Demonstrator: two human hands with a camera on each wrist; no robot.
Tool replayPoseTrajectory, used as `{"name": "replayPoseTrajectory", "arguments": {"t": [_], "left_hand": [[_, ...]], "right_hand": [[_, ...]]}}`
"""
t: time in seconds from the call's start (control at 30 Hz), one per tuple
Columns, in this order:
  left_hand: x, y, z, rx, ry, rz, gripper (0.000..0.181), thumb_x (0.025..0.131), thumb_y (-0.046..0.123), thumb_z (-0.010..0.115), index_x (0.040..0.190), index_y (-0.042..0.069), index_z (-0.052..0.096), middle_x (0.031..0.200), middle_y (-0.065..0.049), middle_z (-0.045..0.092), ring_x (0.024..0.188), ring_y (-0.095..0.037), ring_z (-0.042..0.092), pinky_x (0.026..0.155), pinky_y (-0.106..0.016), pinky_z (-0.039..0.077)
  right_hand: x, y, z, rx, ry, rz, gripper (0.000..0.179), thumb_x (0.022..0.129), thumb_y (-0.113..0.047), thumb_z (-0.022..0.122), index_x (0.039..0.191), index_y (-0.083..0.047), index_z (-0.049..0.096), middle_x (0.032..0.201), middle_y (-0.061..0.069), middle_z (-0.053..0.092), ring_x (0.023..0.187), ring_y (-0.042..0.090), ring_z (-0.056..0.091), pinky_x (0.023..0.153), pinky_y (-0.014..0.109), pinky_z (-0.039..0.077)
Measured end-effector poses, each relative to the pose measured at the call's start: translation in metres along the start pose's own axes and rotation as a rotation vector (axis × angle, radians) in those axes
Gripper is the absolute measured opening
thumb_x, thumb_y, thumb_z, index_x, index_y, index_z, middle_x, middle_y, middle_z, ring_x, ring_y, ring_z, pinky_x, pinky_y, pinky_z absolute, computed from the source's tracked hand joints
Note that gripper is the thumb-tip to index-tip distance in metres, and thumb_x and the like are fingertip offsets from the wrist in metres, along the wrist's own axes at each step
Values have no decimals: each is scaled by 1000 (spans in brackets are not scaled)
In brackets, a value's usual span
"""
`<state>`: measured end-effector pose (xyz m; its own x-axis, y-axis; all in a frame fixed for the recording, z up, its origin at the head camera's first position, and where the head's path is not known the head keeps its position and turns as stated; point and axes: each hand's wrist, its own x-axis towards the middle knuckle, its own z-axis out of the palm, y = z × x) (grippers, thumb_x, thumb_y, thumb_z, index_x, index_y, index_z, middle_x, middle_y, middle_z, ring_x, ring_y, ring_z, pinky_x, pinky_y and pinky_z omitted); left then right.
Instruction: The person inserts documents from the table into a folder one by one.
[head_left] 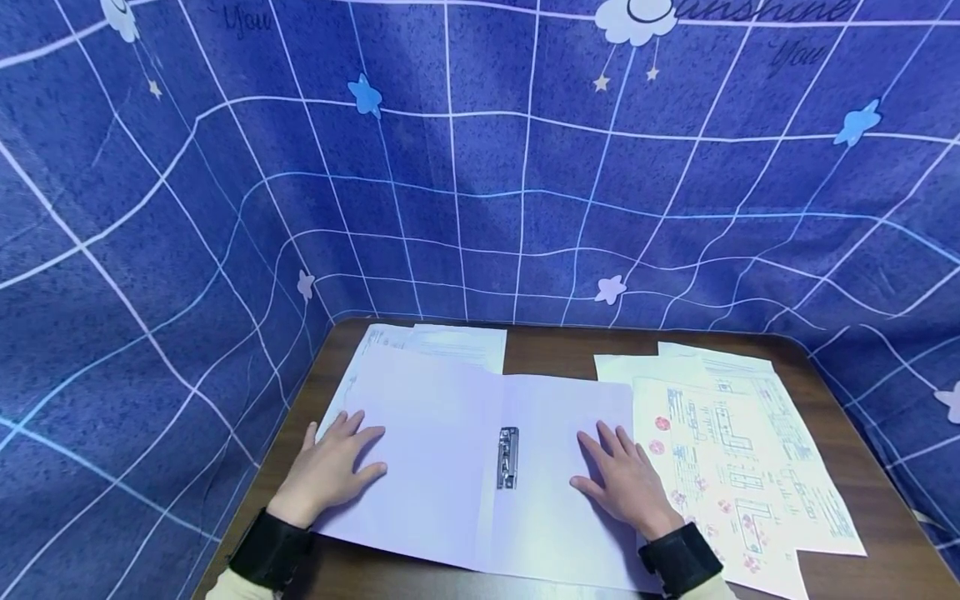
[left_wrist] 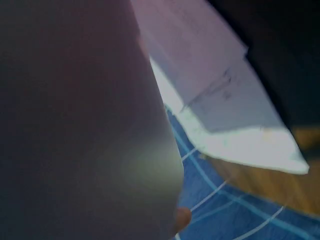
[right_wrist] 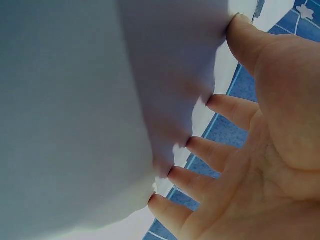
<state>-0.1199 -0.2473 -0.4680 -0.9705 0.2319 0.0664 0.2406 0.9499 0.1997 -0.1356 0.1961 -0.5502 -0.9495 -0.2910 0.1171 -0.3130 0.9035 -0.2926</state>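
Note:
A pale lilac ring-type file folder (head_left: 427, 467) lies spread flat on the table, its metal clip (head_left: 507, 458) standing near the spine on the right-hand side. My left hand (head_left: 333, 467) rests on the left cover near its outer edge, fingers spread. On the right cover lies my right hand (head_left: 622, 479), its fingers apart. In the right wrist view, the straight fingertips of the right hand (right_wrist: 240, 150) touch the folder's surface. A dim surface fills much of the left wrist view, where one fingertip (left_wrist: 182, 218) shows at its edge. No sheets are seen in the clip.
Printed sheets (head_left: 750, 450) with drawings and red marks overlap to the right of the folder, one partly by its edge. More papers (head_left: 457, 346) stick out behind the left cover. The brown table (head_left: 570, 342) meets a blue curtain (head_left: 487, 217) with white lines and stars.

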Motion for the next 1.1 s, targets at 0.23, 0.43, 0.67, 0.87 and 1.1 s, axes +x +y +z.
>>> {"name": "replayPoseTrajectory", "arguments": {"t": [0.23, 0.43, 0.67, 0.87, 1.1], "left_hand": [[2, 17, 26, 19, -36, -74, 64, 90, 41, 76, 137, 0, 63, 150, -42, 38, 140, -61, 34, 112, -70, 29], [6, 40, 47, 12, -22, -140, 78, 91, 43, 75, 142, -12, 52, 152, -43, 34, 142, -60, 30, 113, -67, 31], [12, 82, 88, -43, 75, -114, 56, 94, 19, 73, 138, -11, 56, 148, -43, 39, 138, -59, 38, 107, -68, 39], [19, 110, 100, -89, 48, -102, 61, 94, 31, 74, 140, -6, 58, 151, -40, 39, 140, -59, 35, 103, -79, 32], [24, 130, 104, -132, 45, -97, 88, 83, 58, 79, 141, -4, 58, 152, -43, 34, 142, -63, 27, 105, -82, 24]], "right_hand": [[1, -2, -1, 11, -9, 5, 70, 90, -46, 77, 147, -10, 58, 154, 27, 44, 142, 55, 36, 108, 73, 33], [2, -3, -2, 12, 1, 2, 69, 90, -46, 77, 146, -9, 58, 154, 27, 45, 142, 56, 36, 107, 74, 33], [2, 0, 0, 13, 15, -6, 70, 89, -46, 77, 145, -9, 59, 153, 27, 46, 141, 56, 37, 106, 74, 34], [1, 0, 1, 20, 12, -3, 70, 90, -46, 77, 145, -9, 59, 153, 27, 45, 141, 56, 37, 106, 74, 34], [2, 0, -1, 11, 3, 2, 70, 89, -47, 78, 146, -11, 59, 154, 27, 45, 142, 56, 36, 107, 74, 33]]}}
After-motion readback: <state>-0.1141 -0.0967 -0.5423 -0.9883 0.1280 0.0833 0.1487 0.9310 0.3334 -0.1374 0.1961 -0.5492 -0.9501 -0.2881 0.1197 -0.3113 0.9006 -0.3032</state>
